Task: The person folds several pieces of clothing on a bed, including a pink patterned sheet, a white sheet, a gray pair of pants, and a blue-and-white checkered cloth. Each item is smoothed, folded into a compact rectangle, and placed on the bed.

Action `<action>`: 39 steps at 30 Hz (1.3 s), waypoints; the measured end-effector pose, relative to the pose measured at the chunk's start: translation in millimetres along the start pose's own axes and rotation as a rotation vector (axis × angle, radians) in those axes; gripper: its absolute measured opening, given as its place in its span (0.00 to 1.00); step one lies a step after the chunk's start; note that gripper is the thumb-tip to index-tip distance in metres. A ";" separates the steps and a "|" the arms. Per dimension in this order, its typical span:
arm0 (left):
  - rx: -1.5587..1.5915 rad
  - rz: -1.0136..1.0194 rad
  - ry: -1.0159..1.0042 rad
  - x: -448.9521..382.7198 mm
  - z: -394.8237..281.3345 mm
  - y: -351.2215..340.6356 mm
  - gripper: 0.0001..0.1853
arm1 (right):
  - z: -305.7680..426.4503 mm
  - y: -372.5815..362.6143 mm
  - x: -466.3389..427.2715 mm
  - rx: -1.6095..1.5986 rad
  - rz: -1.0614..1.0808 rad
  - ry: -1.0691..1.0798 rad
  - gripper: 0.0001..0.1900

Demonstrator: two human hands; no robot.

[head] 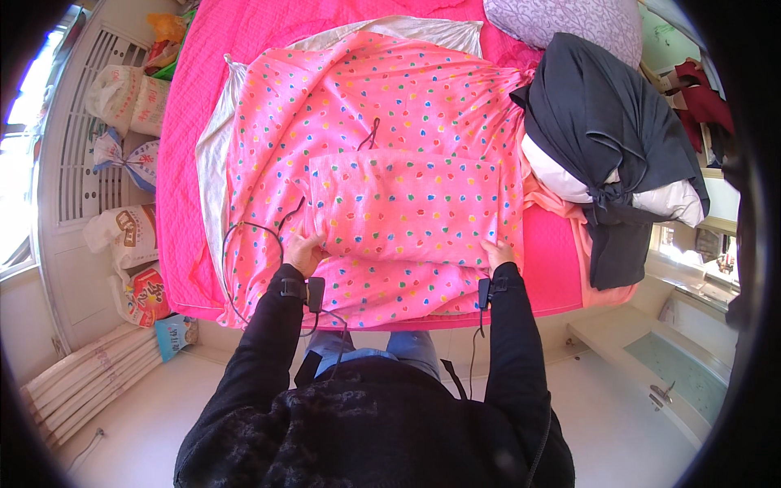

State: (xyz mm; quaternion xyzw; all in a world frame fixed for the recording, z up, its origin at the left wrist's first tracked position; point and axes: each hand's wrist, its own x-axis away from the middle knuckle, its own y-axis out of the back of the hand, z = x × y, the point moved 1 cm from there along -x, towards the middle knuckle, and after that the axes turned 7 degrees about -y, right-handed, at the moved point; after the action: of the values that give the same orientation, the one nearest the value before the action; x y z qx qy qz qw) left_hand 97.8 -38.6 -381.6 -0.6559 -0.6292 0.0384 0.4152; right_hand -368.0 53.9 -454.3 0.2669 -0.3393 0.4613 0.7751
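A pink cloth bundle with a colored leaf-like print is folded into a rough rectangle before me. My left hand grips its near left corner, thumb on top. At the near right corner, my right hand pinches the edge. Under the bundle spreads a larger pink cloth of the same print, wrinkled and gathered at its far right. A pale grey-white cloth shows beneath it along the left and far sides. The parts of my fingers under the fold are hidden.
All this lies on a bright pink quilted bed cover. A dark cloth bundle, knotted around white filling, sits at right by a patterned pillow. A black cable loops at left. Several sacks line the left wall.
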 end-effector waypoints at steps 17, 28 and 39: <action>-0.783 0.008 0.301 -13.1 -44.5 17.6 0.18 | 32.9 8.9 28.1 0.148 0.064 0.030 0.09; -0.355 -0.222 0.164 27.1 7.4 28.4 0.25 | -14.4 28.4 -8.7 0.482 -0.091 0.212 0.16; -1.154 -0.196 -0.009 10.9 6.9 18.5 0.14 | 6.1 26.5 0.4 0.615 -0.128 0.196 0.18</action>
State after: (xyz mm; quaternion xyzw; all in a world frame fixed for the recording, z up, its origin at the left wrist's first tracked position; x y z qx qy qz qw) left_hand 110.8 -23.3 -391.9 -0.7146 -0.6077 -0.3463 -0.0103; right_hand -393.4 61.1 -447.5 0.4634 -0.0905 0.5161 0.7147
